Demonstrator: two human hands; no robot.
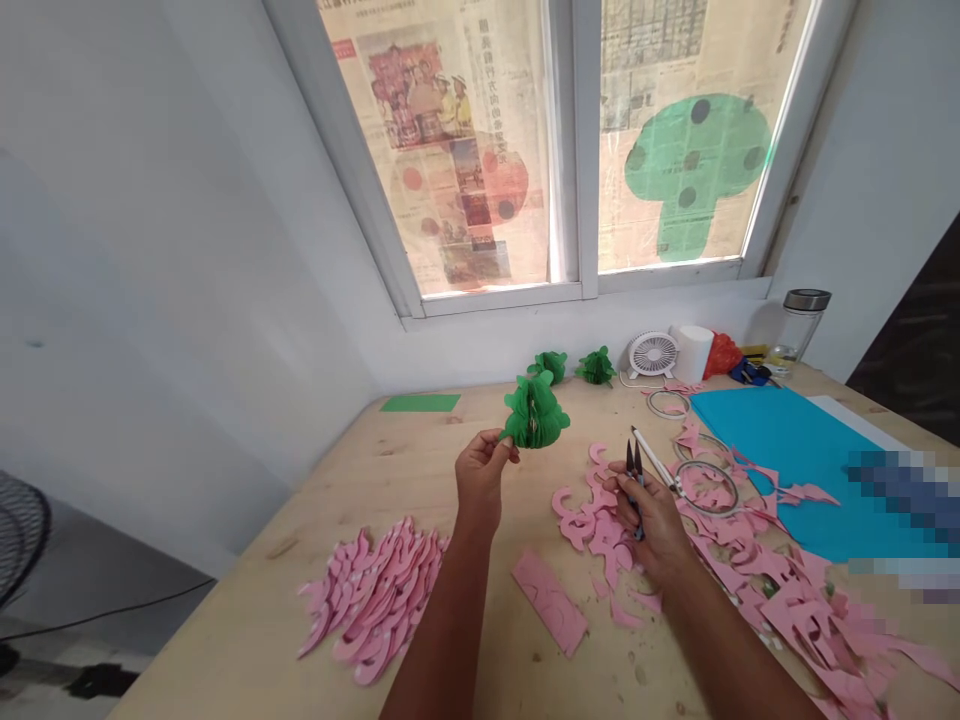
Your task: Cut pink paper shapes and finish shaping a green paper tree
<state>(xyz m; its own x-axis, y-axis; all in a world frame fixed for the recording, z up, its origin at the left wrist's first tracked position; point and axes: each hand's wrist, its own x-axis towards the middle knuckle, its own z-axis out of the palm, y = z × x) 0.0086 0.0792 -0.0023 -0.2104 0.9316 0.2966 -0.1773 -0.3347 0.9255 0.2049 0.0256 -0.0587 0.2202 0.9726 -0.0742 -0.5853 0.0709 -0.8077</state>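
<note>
My left hand (pixel 484 475) pinches the lower left edge of a green paper honeycomb ornament (pixel 534 412), holding it up above the table. The ornament is fanned out in many thin layers with rounded lobes at its rim. In my right hand (pixel 651 515) is a small pair of scissors (pixel 635 480), its dark blades pointing up and slightly apart. Pink cut pieces (pixel 600 525) lie on the table just left of and under my right hand. A pink rectangular piece with curved lines (pixel 551 603) rests between my forearms.
Curved pink pieces (pixel 390 590) are heaped at left, pink scraps (pixel 802 600) at right beside blue sheets (pixel 787 450). Two more green ornaments (pixel 597 366), a small fan (pixel 653 355), a white roll (pixel 694 352) and a glass bottle (pixel 802 330) stand along the back.
</note>
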